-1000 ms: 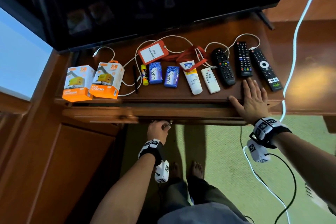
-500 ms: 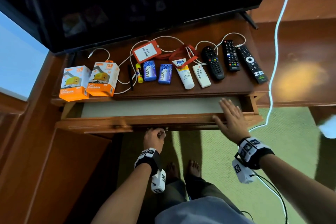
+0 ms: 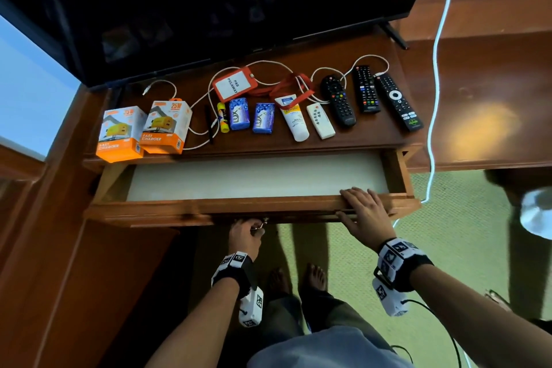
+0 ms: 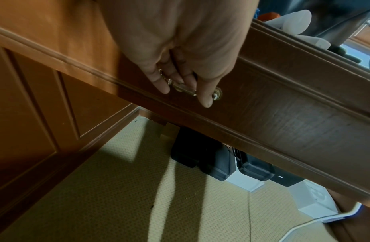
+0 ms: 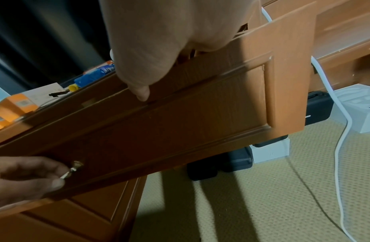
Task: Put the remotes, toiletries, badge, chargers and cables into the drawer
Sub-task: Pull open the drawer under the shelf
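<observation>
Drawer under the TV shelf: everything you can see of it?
The drawer is reddish-brown wood, wide and shallow, standing partly pulled out below the shelf. A pale lining shows inside. Its front is a moulded raised panel with a small brass handle near the middle. The left hand grips that handle. The right hand lies over the front's top edge towards the right end, thumb against the face.

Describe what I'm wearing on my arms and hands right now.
No sleeves: both forearms are bare, and the left hand and right hand are gloveless. Each wrist carries a black strap with white blocks bearing black square markers. A white boxy camera hangs under each strap; a thin black cable trails from the right one.
</observation>
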